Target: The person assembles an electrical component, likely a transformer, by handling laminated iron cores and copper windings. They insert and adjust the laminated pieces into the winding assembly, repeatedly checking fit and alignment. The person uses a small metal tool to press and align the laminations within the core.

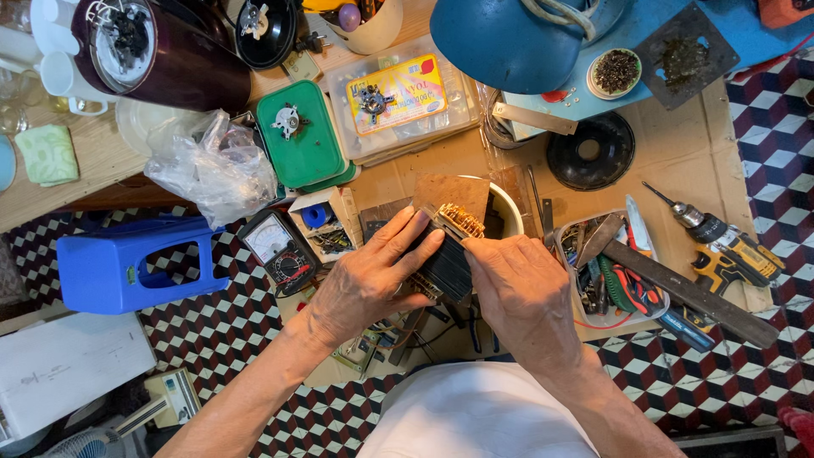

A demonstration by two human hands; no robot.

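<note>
Both hands closed around a dark laminated transformer core (445, 265) with copper windings, left hand (373, 280) wrapping its left side, right hand (519, 288) pressing its right edge, held above the cluttered tabletop (678, 161) just before a white bowl (509, 212), near an analog multimeter (278, 250).
</note>
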